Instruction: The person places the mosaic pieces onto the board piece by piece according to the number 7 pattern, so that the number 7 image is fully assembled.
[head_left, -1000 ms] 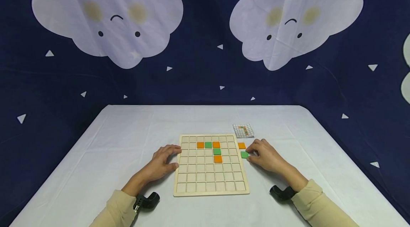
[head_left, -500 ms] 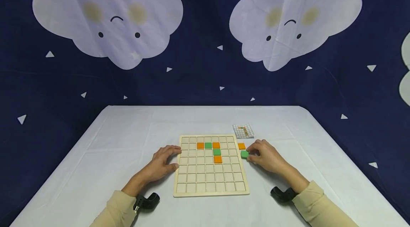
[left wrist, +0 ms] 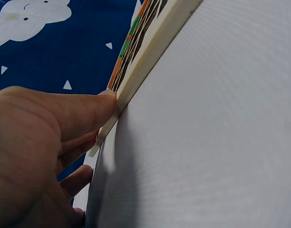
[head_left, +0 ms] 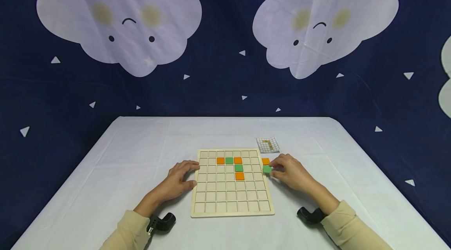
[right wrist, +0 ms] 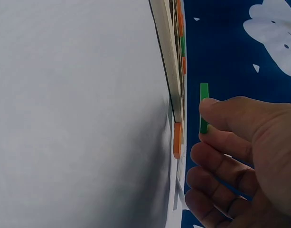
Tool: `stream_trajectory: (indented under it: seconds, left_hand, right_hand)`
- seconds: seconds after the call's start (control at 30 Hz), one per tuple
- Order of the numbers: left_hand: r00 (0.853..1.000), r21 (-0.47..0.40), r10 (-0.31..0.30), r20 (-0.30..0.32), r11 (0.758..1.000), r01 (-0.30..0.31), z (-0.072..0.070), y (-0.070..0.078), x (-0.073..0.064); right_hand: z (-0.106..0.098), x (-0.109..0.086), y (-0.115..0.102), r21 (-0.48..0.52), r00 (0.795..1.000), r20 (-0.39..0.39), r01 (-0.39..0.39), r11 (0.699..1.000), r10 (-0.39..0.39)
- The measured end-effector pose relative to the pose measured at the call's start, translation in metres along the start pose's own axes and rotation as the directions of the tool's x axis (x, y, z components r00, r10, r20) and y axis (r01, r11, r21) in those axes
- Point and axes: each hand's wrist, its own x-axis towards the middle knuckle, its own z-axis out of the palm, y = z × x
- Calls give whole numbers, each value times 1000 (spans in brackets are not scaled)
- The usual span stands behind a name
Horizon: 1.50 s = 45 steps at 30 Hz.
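My right hand point(head_left: 293, 172) pinches a green square tile point(head_left: 267, 169) between thumb and index finger. In the right wrist view this tile point(right wrist: 204, 91) stands edge-on, up off the table. A loose orange tile point(head_left: 266, 161) lies by the right edge of the wooden grid board point(head_left: 221, 196). My left hand point(head_left: 174, 179) rests at the board's left edge, its thumb and fingers extended and touching the rim. On the board sit several tiles: a row of orange, green, orange point(head_left: 237, 160), then green point(head_left: 239, 168) and orange point(head_left: 239, 176) running down from the row's right end.
A small paper card point(head_left: 267, 145) printed with a coloured grid pattern lies behind the board's right corner. White cloth covers the table point(head_left: 141, 148). A dark blue curtain point(head_left: 225, 85) with clouds hangs behind it.
The green tile, lying flat at first, has been lifted by my right hand and shifted slightly left toward the board. My left hand has stayed at the board's edge.
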Motion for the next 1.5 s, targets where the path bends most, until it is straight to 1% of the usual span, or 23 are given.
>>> stream_trajectory:
  seconds: [0.17, 0.57, 0.77, 0.97, 1.13, 1.5]
  left_hand:
    - [1000, -6, -6, 3, 1000, 6, 0, 0, 0]
    - [1000, -2, 13, 5, 1000, -13, 0, -1, 0]
    - [1000, -4, 3, 7, 1000, -3, 0, 0, 0]
    - [1000, 4, 1, -2, 1000, -1, 1, 0, 0]
    - [1000, 1, 5, 1, 1000, -5, 0, 0, 0]
    - [1000, 0, 4, -1, 1000, -4, 1, -1, 0]
  right_hand:
    - [0, 0, -4, 17, 1000, -11, 25, 1000, -25]
    - [1, 1, -16, 28, 998, -22, 53, 998, -53]
    - [3, 2, -23, 38, 996, -24, 81, 996, -80]
    - [6, 3, -31, 44, 995, -16, 102, 994, -102]
    - [9, 4, -37, 34, 994, 7, 113, 993, -113]
    - [14, 4, -47, 34, 986, 45, 160, 987, -161]
